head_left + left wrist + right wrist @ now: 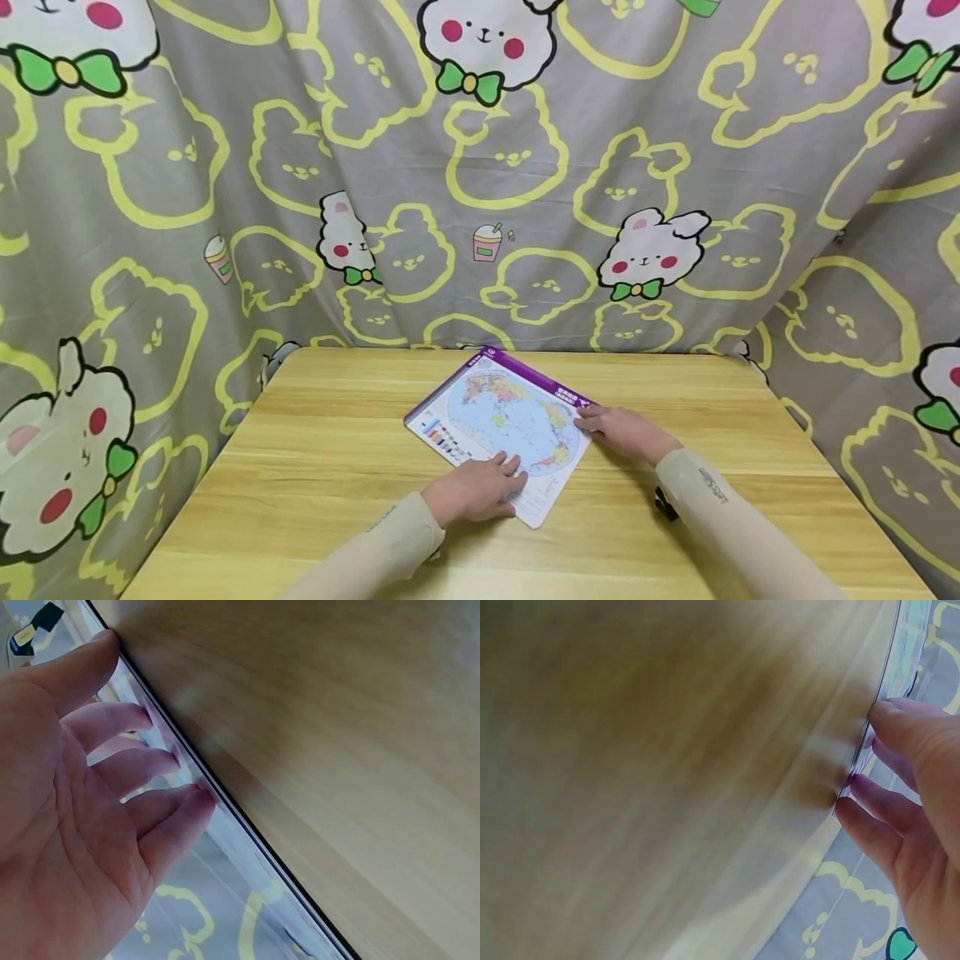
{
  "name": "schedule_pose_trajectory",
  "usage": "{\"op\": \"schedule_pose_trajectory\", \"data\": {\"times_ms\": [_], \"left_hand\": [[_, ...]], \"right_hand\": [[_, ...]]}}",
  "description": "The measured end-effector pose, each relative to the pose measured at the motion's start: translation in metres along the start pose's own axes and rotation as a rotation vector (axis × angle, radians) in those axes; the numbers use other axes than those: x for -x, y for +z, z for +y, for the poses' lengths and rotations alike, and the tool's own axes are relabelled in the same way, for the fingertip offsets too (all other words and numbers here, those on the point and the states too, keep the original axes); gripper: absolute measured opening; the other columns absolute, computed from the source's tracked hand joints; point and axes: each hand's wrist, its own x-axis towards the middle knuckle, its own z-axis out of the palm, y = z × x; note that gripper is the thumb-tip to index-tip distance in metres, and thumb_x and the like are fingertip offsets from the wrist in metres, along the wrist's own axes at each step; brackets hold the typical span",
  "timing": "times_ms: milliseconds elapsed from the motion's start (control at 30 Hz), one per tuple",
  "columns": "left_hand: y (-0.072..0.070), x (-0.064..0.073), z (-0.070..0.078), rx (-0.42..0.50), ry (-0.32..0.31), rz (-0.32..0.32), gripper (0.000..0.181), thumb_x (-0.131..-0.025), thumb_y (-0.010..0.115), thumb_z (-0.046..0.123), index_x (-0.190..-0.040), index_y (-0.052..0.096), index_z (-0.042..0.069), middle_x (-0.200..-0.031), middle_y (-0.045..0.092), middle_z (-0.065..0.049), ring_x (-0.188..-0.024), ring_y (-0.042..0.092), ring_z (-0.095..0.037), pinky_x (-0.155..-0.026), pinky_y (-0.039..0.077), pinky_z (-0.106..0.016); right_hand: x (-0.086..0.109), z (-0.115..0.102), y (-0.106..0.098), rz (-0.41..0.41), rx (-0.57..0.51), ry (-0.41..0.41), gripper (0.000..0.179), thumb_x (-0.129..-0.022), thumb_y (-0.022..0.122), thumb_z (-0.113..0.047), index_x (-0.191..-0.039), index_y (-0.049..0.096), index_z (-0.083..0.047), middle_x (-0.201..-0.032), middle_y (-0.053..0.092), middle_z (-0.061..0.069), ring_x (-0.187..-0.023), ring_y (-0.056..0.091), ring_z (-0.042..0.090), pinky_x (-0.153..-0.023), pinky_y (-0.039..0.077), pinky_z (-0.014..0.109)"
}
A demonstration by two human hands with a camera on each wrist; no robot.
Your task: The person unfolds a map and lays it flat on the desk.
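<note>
A world map sheet (517,421) with a purple border along its far edges lies at an angle on the wooden table. My left hand (476,492) rests at its near edge, fingers spread over the printed side. In the left wrist view, the thumb and fingertips of that hand (82,787) touch the glossy surface close to the edge. At the map's right corner, my right hand (626,433) lays its fingers over the border. The right wrist view shows this hand's thumb and fingertips (855,806) right at the sheet's thin edge.
The light wooden table (315,483) spreads around the map on all sides. A grey curtain (420,175) with yellow outlines and white rabbit figures hangs behind the table's far edge and along both sides.
</note>
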Motion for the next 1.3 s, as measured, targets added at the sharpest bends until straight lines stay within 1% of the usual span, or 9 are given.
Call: {"op": "schedule_pose_trajectory", "data": {"times_ms": [133, 400, 500, 667, 800, 900, 1000, 1167, 1300], "left_hand": [[0.000, -0.002, 0.002, -0.007, -0.003, 0.008, 0.055, -0.093, 0.052, 0.046, -0.143, 0.043, 0.025, -0.149, 0.036, -0.003, -0.135, 0.035, -0.024, -0.102, 0.039, -0.038], [-0.006, -0.005, 0.012, -0.029, -0.026, 0.005, 0.055, -0.093, 0.053, 0.046, -0.143, 0.044, 0.024, -0.148, 0.038, -0.004, -0.133, 0.037, -0.025, -0.101, 0.040, -0.038], [-0.005, -0.006, 0.013, -0.029, -0.035, -0.001, 0.055, -0.094, 0.052, 0.046, -0.143, 0.043, 0.024, -0.148, 0.037, -0.004, -0.134, 0.036, -0.025, -0.101, 0.041, -0.038], [-0.001, -0.007, 0.011, 0.004, -0.050, -0.006, 0.056, -0.094, 0.052, 0.046, -0.145, 0.040, 0.025, -0.150, 0.034, -0.003, -0.136, 0.033, -0.024, -0.102, 0.039, -0.039], [0.002, -0.005, 0.008, 0.044, -0.033, 0.009, 0.056, -0.095, 0.051, 0.044, -0.145, 0.040, 0.023, -0.150, 0.033, -0.005, -0.137, 0.031, -0.025, -0.105, 0.036, -0.038], [0.002, -0.001, 0.002, 0.074, -0.033, 0.030, 0.058, -0.095, 0.051, 0.044, -0.146, 0.038, 0.020, -0.151, 0.031, -0.006, -0.137, 0.030, -0.025, -0.107, 0.032, -0.036], [0.001, 0.003, -0.007, 0.092, -0.053, 0.050, 0.060, -0.095, 0.051, 0.044, -0.146, 0.038, 0.016, -0.151, 0.031, -0.009, -0.138, 0.029, -0.026, -0.109, 0.029, -0.036], [0.002, 0.011, -0.028, 0.089, -0.091, 0.066, 0.059, -0.096, 0.051, 0.043, -0.145, 0.040, 0.012, -0.150, 0.033, -0.012, -0.137, 0.030, -0.029, -0.109, 0.029, -0.037], [0.005, 0.014, -0.045, 0.119, -0.133, 0.073, 0.059, -0.096, 0.050, 0.042, -0.145, 0.039, 0.010, -0.150, 0.032, -0.014, -0.137, 0.029, -0.031, -0.109, 0.029, -0.042]], "right_hand": [[-0.002, 0.001, -0.002, -0.004, 0.008, -0.007, 0.031, -0.094, 0.057, -0.010, -0.125, 0.063, -0.008, -0.132, 0.055, 0.014, -0.118, 0.052, 0.037, -0.096, 0.042, 0.051], [-0.003, 0.003, -0.004, -0.018, 0.018, 0.029, 0.031, -0.094, 0.057, -0.009, -0.125, 0.063, -0.010, -0.133, 0.054, 0.014, -0.119, 0.051, 0.038, -0.097, 0.041, 0.052], [-0.003, 0.004, -0.005, -0.016, 0.019, 0.032, 0.031, -0.094, 0.057, -0.009, -0.125, 0.063, -0.010, -0.133, 0.054, 0.014, -0.119, 0.051, 0.038, -0.097, 0.041, 0.052], [-0.002, 0.005, -0.004, -0.012, 0.025, 0.029, 0.031, -0.094, 0.056, -0.009, -0.125, 0.063, -0.010, -0.133, 0.054, 0.014, -0.119, 0.051, 0.037, -0.097, 0.041, 0.051], [-0.002, 0.005, -0.004, -0.001, 0.037, 0.016, 0.031, -0.094, 0.057, -0.008, -0.125, 0.063, -0.010, -0.132, 0.055, 0.015, -0.119, 0.052, 0.037, -0.096, 0.042, 0.051], [-0.001, 0.003, -0.005, 0.010, 0.037, 0.016, 0.032, -0.093, 0.057, -0.008, -0.125, 0.063, -0.009, -0.132, 0.055, 0.015, -0.120, 0.051, 0.037, -0.097, 0.041, 0.051], [-0.001, 0.000, -0.006, 0.023, 0.037, 0.009, 0.032, -0.092, 0.059, -0.009, -0.125, 0.063, -0.009, -0.131, 0.056, 0.015, -0.119, 0.051, 0.036, -0.096, 0.042, 0.051], [-0.001, -0.009, -0.011, -0.001, 0.040, 0.006, 0.033, -0.093, 0.061, -0.016, -0.125, 0.063, -0.010, -0.131, 0.056, 0.014, -0.117, 0.054, 0.035, -0.094, 0.044, 0.049], [0.002, -0.023, -0.016, -0.012, 0.038, -0.008, 0.036, -0.093, 0.061, -0.022, -0.126, 0.061, -0.008, -0.130, 0.055, 0.016, -0.114, 0.055, 0.036, -0.094, 0.045, 0.050]]}}
